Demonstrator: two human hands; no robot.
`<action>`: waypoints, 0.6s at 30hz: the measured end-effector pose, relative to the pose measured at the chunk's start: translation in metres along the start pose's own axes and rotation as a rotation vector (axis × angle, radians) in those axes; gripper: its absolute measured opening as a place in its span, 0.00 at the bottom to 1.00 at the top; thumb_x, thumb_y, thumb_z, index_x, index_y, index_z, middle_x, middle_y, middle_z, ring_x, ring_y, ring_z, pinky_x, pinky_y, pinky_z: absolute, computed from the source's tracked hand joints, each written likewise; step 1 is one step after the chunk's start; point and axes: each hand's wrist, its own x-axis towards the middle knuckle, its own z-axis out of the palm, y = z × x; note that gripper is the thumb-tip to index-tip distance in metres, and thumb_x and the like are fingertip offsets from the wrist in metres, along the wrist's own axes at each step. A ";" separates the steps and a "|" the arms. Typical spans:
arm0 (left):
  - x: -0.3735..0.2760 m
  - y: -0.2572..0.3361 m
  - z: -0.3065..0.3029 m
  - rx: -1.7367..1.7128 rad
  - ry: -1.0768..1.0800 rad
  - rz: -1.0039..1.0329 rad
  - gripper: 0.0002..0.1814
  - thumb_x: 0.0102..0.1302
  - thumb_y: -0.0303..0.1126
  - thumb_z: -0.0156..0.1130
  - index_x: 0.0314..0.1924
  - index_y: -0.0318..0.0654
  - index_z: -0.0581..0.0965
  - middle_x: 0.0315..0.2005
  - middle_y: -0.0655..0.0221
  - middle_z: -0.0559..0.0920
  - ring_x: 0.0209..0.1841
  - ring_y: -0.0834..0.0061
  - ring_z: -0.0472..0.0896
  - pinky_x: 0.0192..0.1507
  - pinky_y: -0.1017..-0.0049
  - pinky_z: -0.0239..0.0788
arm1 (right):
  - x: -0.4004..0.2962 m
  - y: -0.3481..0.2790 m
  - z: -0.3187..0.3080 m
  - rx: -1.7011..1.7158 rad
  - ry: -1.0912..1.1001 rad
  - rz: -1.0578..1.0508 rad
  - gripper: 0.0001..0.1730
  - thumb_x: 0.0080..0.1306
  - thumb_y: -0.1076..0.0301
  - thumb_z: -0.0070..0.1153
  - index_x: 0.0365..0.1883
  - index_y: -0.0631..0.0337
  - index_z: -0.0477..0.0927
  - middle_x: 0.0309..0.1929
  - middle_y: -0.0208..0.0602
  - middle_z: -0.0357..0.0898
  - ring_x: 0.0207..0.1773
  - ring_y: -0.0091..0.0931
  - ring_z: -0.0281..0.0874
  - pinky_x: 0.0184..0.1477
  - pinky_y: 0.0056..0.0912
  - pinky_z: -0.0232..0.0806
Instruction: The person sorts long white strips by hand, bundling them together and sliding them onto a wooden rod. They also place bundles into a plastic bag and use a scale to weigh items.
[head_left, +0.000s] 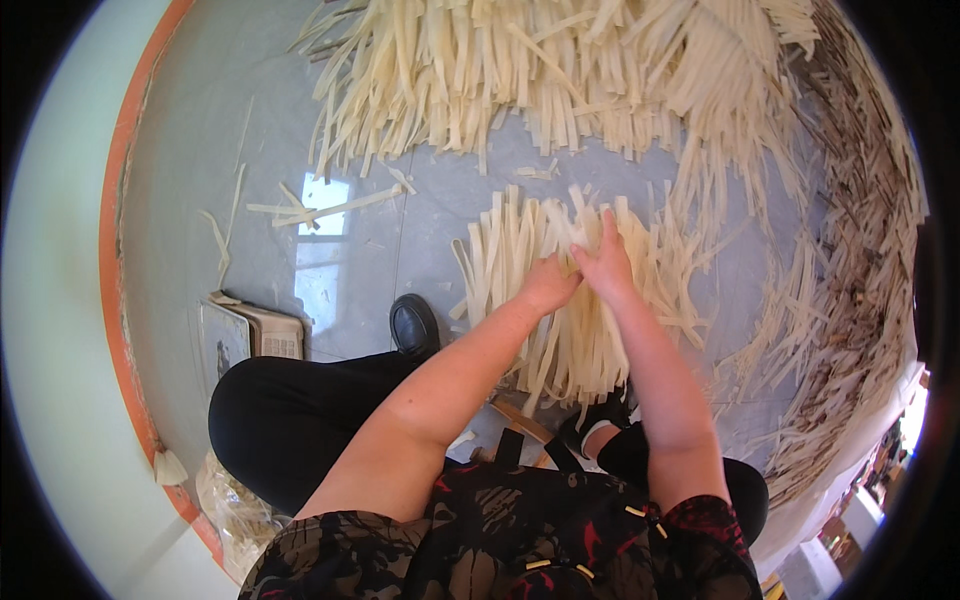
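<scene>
A bundle of long, flat, cream-coloured strips (499, 247) lies on the grey tiled floor between my feet. They look like dried noodles or bean-curd strips, but the material cannot be settled. Curled into the middle of the bundle, my left hand (553, 283) grips some strips, its fingertips partly hidden. Right beside it, my right hand (607, 259) touches the bundle with thumb and forefinger spread. A few strips just beyond the hands are blurred.
A wide heap of similar strips (465, 67) covers the floor ahead. Browner strips and sticks (862, 300) run along the right. Loose strips (337, 210) lie to the left. A box-like object with a keypad (281, 335) rests by my knee, and a clear plastic bag (236, 510) sits against the wall.
</scene>
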 end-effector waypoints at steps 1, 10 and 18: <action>0.006 -0.012 -0.014 0.014 -0.013 -0.003 0.21 0.66 0.42 0.51 0.51 0.33 0.76 0.43 0.46 0.80 0.49 0.53 0.78 0.51 0.60 0.69 | -0.011 0.000 0.013 -0.111 0.111 -0.081 0.41 0.58 0.56 0.59 0.67 0.60 0.57 0.65 0.52 0.61 0.67 0.42 0.60 0.66 0.44 0.53; 0.108 -0.224 -0.211 0.353 0.489 0.117 0.25 0.49 0.23 0.58 0.52 0.38 0.75 0.50 0.54 0.77 0.54 0.52 0.73 0.57 0.62 0.65 | -0.060 -0.016 0.100 -0.497 -0.451 -0.615 0.35 0.59 0.51 0.57 0.65 0.45 0.65 0.74 0.41 0.46 0.76 0.37 0.42 0.71 0.64 0.28; 0.072 -0.219 -0.228 0.849 0.091 -0.420 0.20 0.59 0.49 0.63 0.44 0.44 0.76 0.48 0.60 0.75 0.48 0.55 0.75 0.51 0.60 0.68 | -0.027 0.033 0.039 -0.240 -0.289 -0.699 0.26 0.60 0.55 0.56 0.57 0.48 0.73 0.63 0.40 0.65 0.66 0.34 0.60 0.68 0.46 0.50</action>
